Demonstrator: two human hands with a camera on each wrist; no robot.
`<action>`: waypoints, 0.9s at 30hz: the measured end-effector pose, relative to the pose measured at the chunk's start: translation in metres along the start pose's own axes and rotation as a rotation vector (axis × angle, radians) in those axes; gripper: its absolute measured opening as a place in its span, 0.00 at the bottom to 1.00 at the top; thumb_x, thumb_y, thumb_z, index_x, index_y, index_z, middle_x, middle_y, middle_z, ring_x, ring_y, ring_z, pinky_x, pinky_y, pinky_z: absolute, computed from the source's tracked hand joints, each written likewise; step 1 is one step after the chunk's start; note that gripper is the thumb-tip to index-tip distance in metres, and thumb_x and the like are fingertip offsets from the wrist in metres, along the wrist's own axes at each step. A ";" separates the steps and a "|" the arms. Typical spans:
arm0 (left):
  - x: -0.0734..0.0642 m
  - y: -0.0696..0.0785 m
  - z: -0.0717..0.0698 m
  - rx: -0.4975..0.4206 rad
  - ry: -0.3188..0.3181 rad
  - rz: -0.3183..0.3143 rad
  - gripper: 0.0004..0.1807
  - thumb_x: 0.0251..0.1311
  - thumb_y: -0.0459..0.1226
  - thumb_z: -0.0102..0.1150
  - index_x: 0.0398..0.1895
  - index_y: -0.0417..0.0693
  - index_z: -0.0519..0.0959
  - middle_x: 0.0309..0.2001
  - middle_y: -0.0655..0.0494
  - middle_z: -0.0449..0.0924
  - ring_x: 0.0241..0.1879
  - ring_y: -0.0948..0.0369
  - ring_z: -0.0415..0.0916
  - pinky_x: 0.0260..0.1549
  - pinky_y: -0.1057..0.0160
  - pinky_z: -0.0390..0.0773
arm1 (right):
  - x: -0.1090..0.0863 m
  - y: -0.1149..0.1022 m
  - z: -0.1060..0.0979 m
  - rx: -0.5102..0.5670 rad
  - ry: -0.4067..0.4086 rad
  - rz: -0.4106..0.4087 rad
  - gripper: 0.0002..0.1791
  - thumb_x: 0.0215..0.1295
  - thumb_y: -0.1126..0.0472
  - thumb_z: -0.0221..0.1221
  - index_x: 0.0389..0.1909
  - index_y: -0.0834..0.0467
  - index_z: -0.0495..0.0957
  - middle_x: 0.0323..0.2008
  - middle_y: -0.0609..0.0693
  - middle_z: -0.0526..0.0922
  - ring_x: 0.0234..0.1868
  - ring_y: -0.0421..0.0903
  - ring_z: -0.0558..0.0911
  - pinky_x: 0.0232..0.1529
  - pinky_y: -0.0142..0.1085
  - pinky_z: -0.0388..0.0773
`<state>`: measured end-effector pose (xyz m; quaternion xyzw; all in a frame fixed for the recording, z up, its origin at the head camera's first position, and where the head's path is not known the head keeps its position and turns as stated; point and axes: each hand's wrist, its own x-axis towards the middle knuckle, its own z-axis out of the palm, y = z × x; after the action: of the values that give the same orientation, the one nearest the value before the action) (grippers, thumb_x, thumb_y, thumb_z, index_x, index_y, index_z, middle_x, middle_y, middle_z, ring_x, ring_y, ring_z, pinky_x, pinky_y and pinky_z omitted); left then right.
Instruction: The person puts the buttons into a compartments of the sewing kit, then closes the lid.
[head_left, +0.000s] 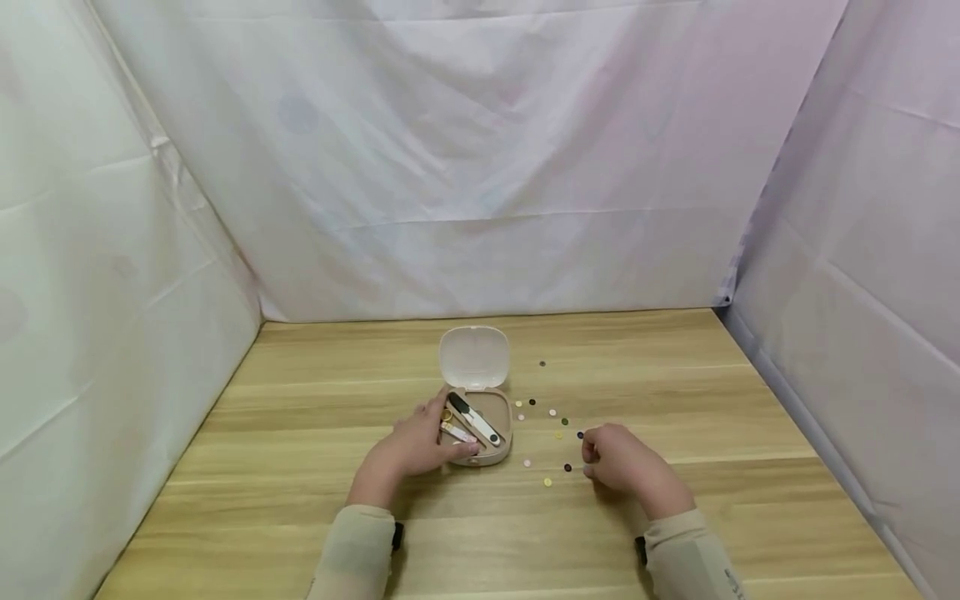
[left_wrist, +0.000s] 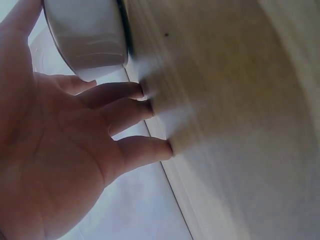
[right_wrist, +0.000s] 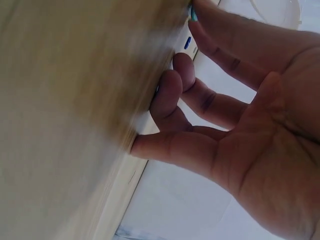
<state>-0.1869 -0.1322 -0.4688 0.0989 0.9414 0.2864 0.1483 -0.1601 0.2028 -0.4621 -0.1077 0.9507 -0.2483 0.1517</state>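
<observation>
A beige sewing box (head_left: 495, 454) stands on the table with its pale lid (head_left: 474, 358) raised. Inside lie white-and-black thread snips (head_left: 476, 421), a small white piece with coloured marks (head_left: 457, 432) and a gold-coloured ring (head_left: 447, 415). My left hand (head_left: 420, 442) holds the box from its left side, thumb at the front and index finger toward the back; the other fingers reach down to the tabletop. To the right of the box, my right hand (head_left: 621, 458) is low over the table, thumb and index finger pinching a small green button (right_wrist: 193, 14). A blue button (head_left: 581, 435) lies beside its fingers.
Several small buttons are scattered between box and right hand, among them a black button (head_left: 567, 468), a yellow button (head_left: 547, 482) and a white button (head_left: 527, 463). One dark button (head_left: 542, 363) lies farther back. White curtains (head_left: 480, 167) enclose the wooden table (head_left: 315, 383).
</observation>
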 end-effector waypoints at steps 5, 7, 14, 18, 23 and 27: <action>0.000 0.001 0.000 -0.011 0.000 0.004 0.65 0.59 0.67 0.70 0.89 0.53 0.44 0.80 0.32 0.61 0.79 0.34 0.62 0.77 0.25 0.52 | 0.001 0.000 0.001 -0.049 0.004 0.006 0.15 0.62 0.70 0.72 0.24 0.56 0.75 0.25 0.47 0.73 0.29 0.44 0.72 0.31 0.34 0.68; 0.000 0.001 0.000 -0.012 0.002 0.006 0.65 0.59 0.66 0.71 0.89 0.53 0.44 0.79 0.32 0.63 0.78 0.35 0.63 0.77 0.25 0.53 | 0.000 0.000 0.001 -0.049 0.001 0.021 0.15 0.62 0.70 0.72 0.23 0.56 0.75 0.25 0.48 0.73 0.30 0.44 0.72 0.32 0.35 0.68; -0.002 0.003 0.000 -0.004 0.005 0.007 0.65 0.59 0.65 0.72 0.88 0.50 0.46 0.77 0.32 0.66 0.76 0.36 0.66 0.76 0.26 0.56 | -0.002 0.000 0.002 -0.010 0.008 0.028 0.15 0.63 0.70 0.71 0.24 0.56 0.75 0.27 0.49 0.73 0.32 0.45 0.72 0.33 0.35 0.68; -0.002 0.002 0.000 -0.006 0.004 0.011 0.64 0.59 0.65 0.72 0.88 0.50 0.47 0.77 0.32 0.67 0.77 0.36 0.66 0.75 0.25 0.57 | -0.003 0.002 0.001 0.058 -0.008 0.042 0.14 0.64 0.70 0.70 0.25 0.56 0.76 0.25 0.48 0.75 0.29 0.44 0.73 0.31 0.35 0.69; -0.003 0.001 -0.003 -0.018 0.006 0.011 0.64 0.59 0.65 0.72 0.88 0.51 0.46 0.77 0.33 0.67 0.77 0.36 0.65 0.75 0.25 0.58 | -0.003 -0.001 -0.004 0.096 -0.031 0.052 0.12 0.64 0.70 0.70 0.26 0.56 0.76 0.24 0.47 0.76 0.27 0.44 0.74 0.29 0.35 0.69; -0.003 0.004 -0.004 -0.021 -0.005 0.011 0.65 0.59 0.65 0.72 0.89 0.51 0.46 0.78 0.33 0.65 0.77 0.37 0.65 0.75 0.25 0.58 | -0.005 -0.009 -0.014 0.105 -0.035 0.013 0.11 0.63 0.71 0.66 0.27 0.56 0.77 0.25 0.47 0.76 0.29 0.44 0.74 0.30 0.34 0.69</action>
<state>-0.1850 -0.1321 -0.4623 0.1032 0.9373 0.2970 0.1503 -0.1591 0.2022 -0.4448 -0.0978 0.9343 -0.2947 0.1752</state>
